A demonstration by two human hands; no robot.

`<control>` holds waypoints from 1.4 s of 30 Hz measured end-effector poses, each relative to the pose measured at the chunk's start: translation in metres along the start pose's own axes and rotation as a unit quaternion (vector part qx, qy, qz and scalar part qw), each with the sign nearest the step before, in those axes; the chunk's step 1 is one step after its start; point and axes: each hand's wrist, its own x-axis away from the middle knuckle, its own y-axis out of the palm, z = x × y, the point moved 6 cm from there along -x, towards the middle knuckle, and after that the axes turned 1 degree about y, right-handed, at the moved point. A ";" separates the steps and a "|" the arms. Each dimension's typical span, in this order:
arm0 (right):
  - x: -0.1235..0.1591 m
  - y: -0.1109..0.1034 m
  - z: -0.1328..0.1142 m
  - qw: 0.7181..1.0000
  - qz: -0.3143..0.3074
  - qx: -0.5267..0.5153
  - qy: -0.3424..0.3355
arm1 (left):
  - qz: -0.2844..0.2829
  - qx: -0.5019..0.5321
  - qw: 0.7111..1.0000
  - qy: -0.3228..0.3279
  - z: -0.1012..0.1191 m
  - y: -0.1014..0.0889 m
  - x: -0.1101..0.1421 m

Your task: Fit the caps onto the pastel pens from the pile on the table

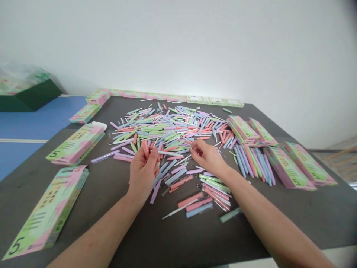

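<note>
**Left hand:** ok so the person's left hand [143,173] is closed on a salmon-pink pen barrel [145,148], pinching it between the fingertips.

**Which way it points:** the barrel's long axis runs almost straight up out of the fingers, leaning slightly away from the person. Its lower end is hidden in the grip.

**Right hand:** the right hand [208,158] has its fingertips [194,150] bunched together, hovering just over the pile. Looks closed, but I can't tell if there's anything in it.

**Where:** both hands are at the near edge of a big messy pile of pastel pens [167,130] on a dark gray tabletop [164,242].

**Around it:** a looser spread of pens [195,193] lies between the forearms, and a fan of blue, pink and lilac pens [251,163] sits to the right. Pastel boxes marked with a 5 [47,212] lie on the left, with more stacked on the right [295,165] and a row along the far edge [167,96].

**In the way:** the left hand covers part of the pile, and pens overlap everywhere.

**Hard to make out:** the left-hand box at the bottom is cut off by nothing, but the loose pens are too jumbled to count, and the pile's lower layers are hidden.
</note>
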 end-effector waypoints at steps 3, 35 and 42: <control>-0.001 0.003 0.000 0.999 -0.008 0.045 -0.011 | 0.002 0.002 1.000 -0.003 0.000 0.000 0.000; 0.034 0.001 -0.013 0.926 0.049 -0.353 0.120 | -0.001 0.039 0.999 -0.010 0.002 0.001 0.000; 0.036 0.002 -0.013 0.925 0.042 -0.359 0.115 | -0.004 0.037 0.999 -0.016 0.000 0.002 0.002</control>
